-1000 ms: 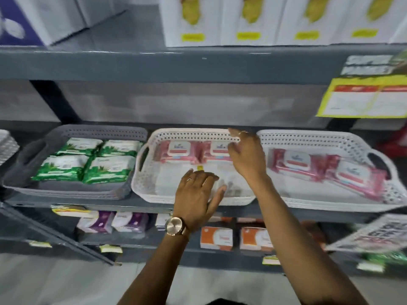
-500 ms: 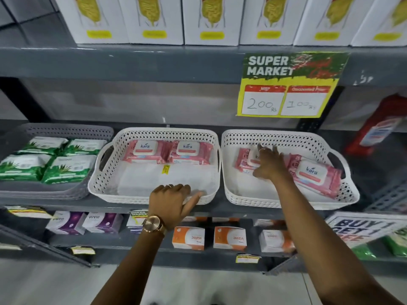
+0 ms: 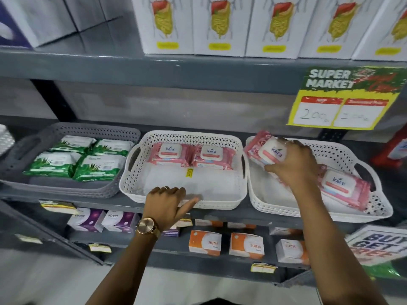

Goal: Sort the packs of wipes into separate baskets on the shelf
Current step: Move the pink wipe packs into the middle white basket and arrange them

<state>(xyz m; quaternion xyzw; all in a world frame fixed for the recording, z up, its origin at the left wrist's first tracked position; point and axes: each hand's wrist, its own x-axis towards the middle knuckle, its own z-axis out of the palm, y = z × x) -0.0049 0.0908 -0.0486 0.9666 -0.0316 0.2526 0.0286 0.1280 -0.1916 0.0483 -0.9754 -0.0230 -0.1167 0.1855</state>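
Three baskets stand side by side on the shelf. The grey basket [image 3: 66,190] on the left holds several green wipes packs [image 3: 77,159]. The middle white basket [image 3: 182,199] has two pink wipes packs [image 3: 191,155] along its back. In the right white basket [image 3: 343,214] one pink pack [image 3: 343,188] lies flat. My right hand [image 3: 293,166] grips another pink pack [image 3: 268,150], lifted and tilted over that basket's left rim. My left hand [image 3: 167,203] rests on the middle basket's front rim, fingers curled, holding no pack.
White boxes [image 3: 220,25] line the shelf above. A yellow price sign [image 3: 343,100] hangs at the upper right. The shelf below carries purple boxes [image 3: 101,219] and orange and white boxes [image 3: 224,243]. A red object [image 3: 394,148] stands at the far right.
My right hand crossed from the middle basket to the right one, took hold of a pink pack there and has lifted it leftward. My left hand stayed on the middle basket's rim.
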